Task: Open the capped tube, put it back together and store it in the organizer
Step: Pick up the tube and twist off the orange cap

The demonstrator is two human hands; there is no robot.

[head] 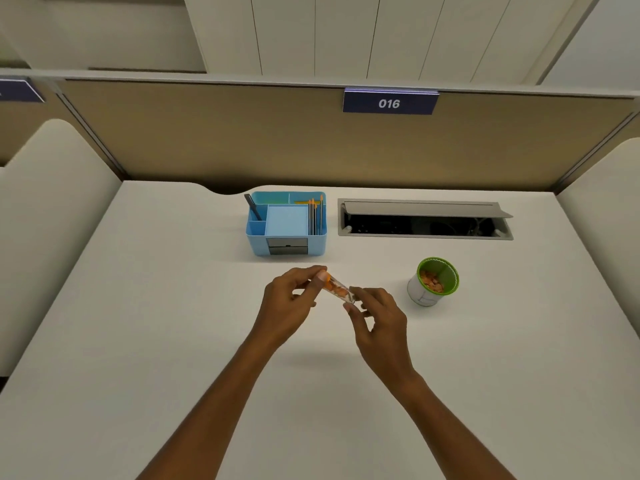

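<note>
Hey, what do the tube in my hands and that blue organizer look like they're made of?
Tube: clear, glossy plastic or glass, can't tell which; orange pieces show through its wall. Organizer: looks like light blue moulded plastic, matte, with rounded corners and thin dividers.

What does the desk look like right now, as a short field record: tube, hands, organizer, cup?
tube: clear plastic tube with orange bits inside, held above the desk, tilted
left hand: fingers on its upper end, which they hide
right hand: fingers on its lower end
organizer: light blue plastic organizer, behind the hands, holds pencils
cup: green-rimmed white cup, right side, holds orange pieces
</note>
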